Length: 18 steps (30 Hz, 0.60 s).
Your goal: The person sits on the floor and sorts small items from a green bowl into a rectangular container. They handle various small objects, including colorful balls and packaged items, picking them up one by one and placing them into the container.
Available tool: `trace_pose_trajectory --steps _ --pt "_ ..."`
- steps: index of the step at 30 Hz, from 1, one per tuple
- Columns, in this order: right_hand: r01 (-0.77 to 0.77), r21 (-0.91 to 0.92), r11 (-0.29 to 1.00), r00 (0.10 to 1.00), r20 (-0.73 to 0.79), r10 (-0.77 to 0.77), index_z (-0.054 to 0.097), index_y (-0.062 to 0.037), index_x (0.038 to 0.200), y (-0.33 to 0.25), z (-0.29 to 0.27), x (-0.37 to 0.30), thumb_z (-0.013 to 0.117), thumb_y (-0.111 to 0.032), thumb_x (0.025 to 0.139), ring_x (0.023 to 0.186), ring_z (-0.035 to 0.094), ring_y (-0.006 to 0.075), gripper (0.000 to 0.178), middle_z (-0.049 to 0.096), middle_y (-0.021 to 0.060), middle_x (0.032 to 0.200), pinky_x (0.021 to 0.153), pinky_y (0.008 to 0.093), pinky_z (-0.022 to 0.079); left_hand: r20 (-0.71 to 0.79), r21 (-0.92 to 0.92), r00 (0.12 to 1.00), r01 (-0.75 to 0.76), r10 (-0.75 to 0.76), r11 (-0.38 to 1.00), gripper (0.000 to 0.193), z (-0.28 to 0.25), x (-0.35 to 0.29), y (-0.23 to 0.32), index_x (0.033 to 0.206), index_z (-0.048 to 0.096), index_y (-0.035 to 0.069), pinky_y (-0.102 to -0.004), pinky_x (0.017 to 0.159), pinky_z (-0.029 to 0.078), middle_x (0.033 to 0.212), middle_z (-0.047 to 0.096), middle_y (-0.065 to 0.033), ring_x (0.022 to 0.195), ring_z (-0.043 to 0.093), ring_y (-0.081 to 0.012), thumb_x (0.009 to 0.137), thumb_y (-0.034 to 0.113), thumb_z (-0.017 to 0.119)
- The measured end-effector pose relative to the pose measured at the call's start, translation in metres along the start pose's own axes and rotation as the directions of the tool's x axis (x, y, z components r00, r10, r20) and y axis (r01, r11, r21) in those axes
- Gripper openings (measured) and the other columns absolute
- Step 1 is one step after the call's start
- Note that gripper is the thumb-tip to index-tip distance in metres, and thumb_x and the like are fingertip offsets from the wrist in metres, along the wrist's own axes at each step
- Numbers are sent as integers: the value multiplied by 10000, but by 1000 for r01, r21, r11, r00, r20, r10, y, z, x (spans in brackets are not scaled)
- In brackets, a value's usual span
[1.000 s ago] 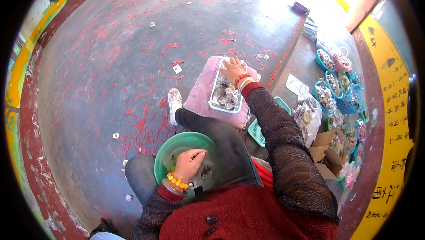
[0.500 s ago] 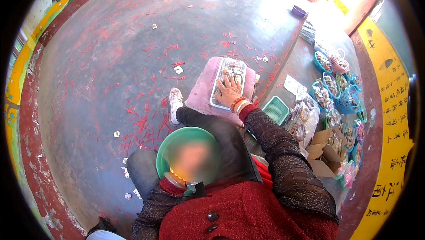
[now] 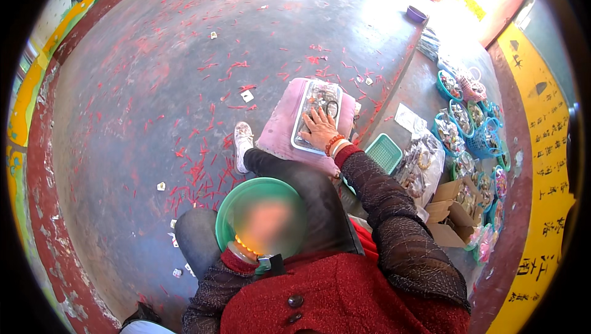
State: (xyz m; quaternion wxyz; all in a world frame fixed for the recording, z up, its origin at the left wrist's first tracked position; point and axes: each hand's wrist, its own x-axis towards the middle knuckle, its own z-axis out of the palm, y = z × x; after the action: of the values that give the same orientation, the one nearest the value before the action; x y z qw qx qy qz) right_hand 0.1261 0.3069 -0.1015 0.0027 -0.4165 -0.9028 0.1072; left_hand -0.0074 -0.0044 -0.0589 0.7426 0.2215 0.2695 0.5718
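Room, left to right: left wall (image 3: 40, 168) has a worn dark red base band with yellow above. Floor (image 3: 141, 88) is grey, worn smooth, littered with thin red strips (image 3: 197, 174) and a few white scraps (image 3: 247, 96). Floor edge line runs up toward the bright far-right corner. Right wall (image 3: 532, 115) is yellow with black writing, red band below.

Things, left to right: green bowl (image 3: 221, 217) sits at the lap; left hand (image 3: 265, 220) is over or in it, blurred out, can't tell if fingers are apart or together. Bowl contents blurred too. White shoe (image 3: 243, 143) beside pink cushion (image 3: 277, 128). White-rimmed tray (image 3: 305, 147) lies on the cushion, full of small packets. Right hand (image 3: 320, 129) palm down over its near end, fingers spread, gripping nothing visible; it hides part of the load.

Right sleeve (image 3: 385, 192) cuts across the view, partly covering a second green tray edge. Green basket (image 3: 383, 152) just right of it, then clear bag (image 3: 425, 168), open cardboard box (image 3: 444, 211), blue baskets (image 3: 486, 137) crowding the right wall. Purple basin (image 3: 416, 15) at the far end.
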Motion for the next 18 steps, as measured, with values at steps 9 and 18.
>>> trace_pose_trajectory --steps 9,18 --pt "-3 -8 1000 998 66 3 286 -128 1431 3 6 5 447 -526 860 1405 85 361 714 193 191 1496 1113 501 96 207 -641 978 136 0 755 419 -14 1 -10 1354 353 65 -404 1030 365 1321 445 -124 1211 440 -249 990 273 341" --pt "-17 -22 1000 997 74 18 292 -133 1428 1 -1 5 453 -522 864 1403 92 359 704 199 191 1492 1109 509 105 -22 -14 997 73 -74 997 463 6 -1 6 1362 350 45 -449 1014 388 1330 452 -156 1220 454 -290 978 302 391"
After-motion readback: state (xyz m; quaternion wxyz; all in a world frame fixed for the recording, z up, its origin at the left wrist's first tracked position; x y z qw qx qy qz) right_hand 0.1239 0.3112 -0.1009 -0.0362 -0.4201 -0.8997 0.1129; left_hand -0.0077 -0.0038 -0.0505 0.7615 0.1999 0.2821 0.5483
